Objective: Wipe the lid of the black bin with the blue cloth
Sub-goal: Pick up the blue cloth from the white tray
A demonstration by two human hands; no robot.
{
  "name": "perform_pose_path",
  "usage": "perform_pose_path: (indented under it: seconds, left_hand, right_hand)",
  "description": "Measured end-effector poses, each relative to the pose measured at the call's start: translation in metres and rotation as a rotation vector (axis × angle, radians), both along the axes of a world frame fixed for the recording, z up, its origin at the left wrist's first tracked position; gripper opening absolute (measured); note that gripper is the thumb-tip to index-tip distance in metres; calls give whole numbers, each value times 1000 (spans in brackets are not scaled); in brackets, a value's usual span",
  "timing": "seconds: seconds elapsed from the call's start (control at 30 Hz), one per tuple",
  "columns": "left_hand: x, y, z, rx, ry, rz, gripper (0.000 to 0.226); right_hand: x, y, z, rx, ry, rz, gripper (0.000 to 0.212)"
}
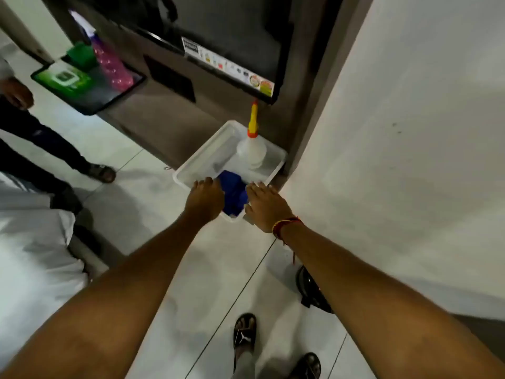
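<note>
One blue cloth point(232, 191), one spray bottle point(252, 149), one tub point(202, 157).

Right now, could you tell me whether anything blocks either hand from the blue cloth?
Nothing visible does. The blue cloth lies uncovered in the white tray, between the left hand and right hand; the spray bottle stands beyond.

dim, soft, wide-angle edge distortion

Crumpled blue cloth point(232, 191) lies in a white tub's point(202, 157) near corner.
</note>
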State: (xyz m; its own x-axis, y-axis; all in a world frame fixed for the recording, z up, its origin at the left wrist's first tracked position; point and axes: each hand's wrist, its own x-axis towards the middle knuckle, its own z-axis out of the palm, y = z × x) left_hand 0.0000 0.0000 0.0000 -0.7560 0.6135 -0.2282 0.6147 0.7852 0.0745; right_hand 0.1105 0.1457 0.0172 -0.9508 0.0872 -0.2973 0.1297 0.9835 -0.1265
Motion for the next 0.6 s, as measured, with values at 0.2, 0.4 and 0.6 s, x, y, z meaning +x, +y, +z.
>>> perform_pose_path:
  seconds: [0.2,0.4,0.6]
  left_hand:
    - [-38,11,-33,78,-158,191,40]
    - [-48,27,-49,63,-218,259,51]
    - [-46,40,-43,303,-219,415,41]
  right_hand:
    - [-32,-12,-29,11,-92,55,59]
    - [-38,-13,-45,52,-99,91,55]
    - [-30,0,-51,-4,66,62,52]
